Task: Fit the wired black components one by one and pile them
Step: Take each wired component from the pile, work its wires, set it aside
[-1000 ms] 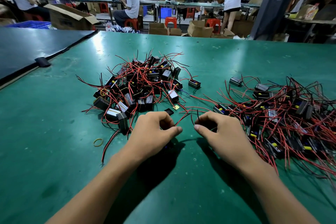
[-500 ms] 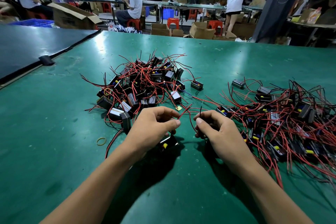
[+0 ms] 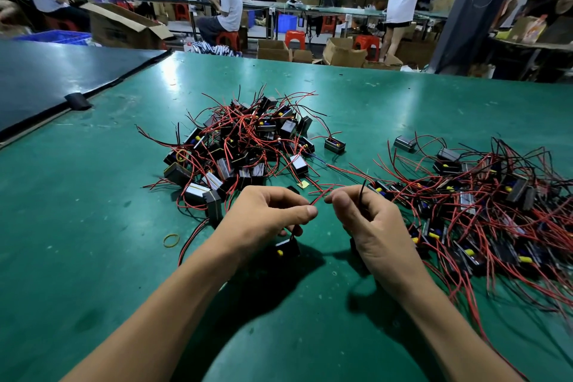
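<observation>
Mid-task view of a green worktable (image 3: 93,226). Two heaps of wired black components lie on it: a central heap (image 3: 242,146) just beyond the left hand, and a wider right-hand heap (image 3: 483,205) beside the right hand. Which heap holds finished pieces cannot be told. Both are large, so the work is judged well under way with many units left. One black component (image 3: 286,250), marked by a yellow spot, sits at the table surface under the left hand (image 3: 263,220), whose curled fingers and thumb pinch a red lead (image 3: 313,201), apparently its own. The right hand (image 3: 375,226) is curled round a black lead (image 3: 361,195) standing up past the thumb; whatever that lead joins is hidden. The thumbs nearly meet. A yellow rubber band (image 3: 171,240) lies on the table, left of the left forearm.
</observation>
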A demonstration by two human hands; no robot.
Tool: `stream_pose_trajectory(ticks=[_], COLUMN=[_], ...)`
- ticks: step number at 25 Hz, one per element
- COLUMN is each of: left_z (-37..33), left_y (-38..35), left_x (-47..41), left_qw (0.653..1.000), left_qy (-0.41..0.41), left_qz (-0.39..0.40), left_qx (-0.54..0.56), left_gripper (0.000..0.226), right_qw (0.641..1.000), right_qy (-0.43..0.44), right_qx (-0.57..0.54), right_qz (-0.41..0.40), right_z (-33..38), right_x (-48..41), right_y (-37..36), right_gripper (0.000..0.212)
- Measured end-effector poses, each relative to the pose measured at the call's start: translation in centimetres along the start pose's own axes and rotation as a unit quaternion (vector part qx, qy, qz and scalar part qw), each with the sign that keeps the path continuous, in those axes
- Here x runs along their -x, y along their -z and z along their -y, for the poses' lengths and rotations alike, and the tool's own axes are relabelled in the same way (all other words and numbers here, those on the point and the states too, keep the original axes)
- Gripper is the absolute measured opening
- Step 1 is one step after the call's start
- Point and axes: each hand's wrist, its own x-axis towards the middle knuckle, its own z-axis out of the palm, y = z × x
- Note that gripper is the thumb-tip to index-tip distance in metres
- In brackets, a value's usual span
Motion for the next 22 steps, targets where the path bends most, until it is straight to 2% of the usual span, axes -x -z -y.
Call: stream_pose_trajectory(ticks=[2, 6, 9, 14, 18, 22], left_z=[0.09, 0.24, 0.22, 0.19, 0.08, -0.19], left_y=[-0.40, -0.80, -0.64, -0.57, -0.63, -0.53], left_x=[0.04, 0.08, -0.03, -0.16, 0.00, -0.02], left_qw=[1.000, 0.999, 1.000, 0.998, 0.998, 0.997], left_qy=[-0.010, -0.011, 0.012, 0.046, 0.010, -0.012], left_qz=[0.007, 0.020, 0.017, -0.028, -0.058, -0.042], left_qx=[-0.016, -0.030, -0.012, 0.032, -0.008, -0.059], left_gripper=[0.012, 0.010, 0.011, 0.012, 0.011, 0.011], right_qw=[1.000, 0.997, 0.999, 0.999, 0.999, 0.997], right_qy=[-0.004, -0.015, -0.020, -0.028, -0.030, -0.047], right_qx=[0.020, 0.047, 0.020, 0.019, 0.013, 0.014], right_qz=[-0.010, -0.052, -0.034, -0.014, 0.013, -0.054], right_z=[-0.09, -0.44, -0.36, -0.62, -0.52, -0.74], right_x=[0.15, 0.03, -0.05, -0.19, -0.19, -0.43], right_y=[-0.27, -0.27, 0.03, 0.15, 0.46, 0.36], right_gripper=[0.064, 0.028, 0.015, 0.020, 0.018, 0.016])
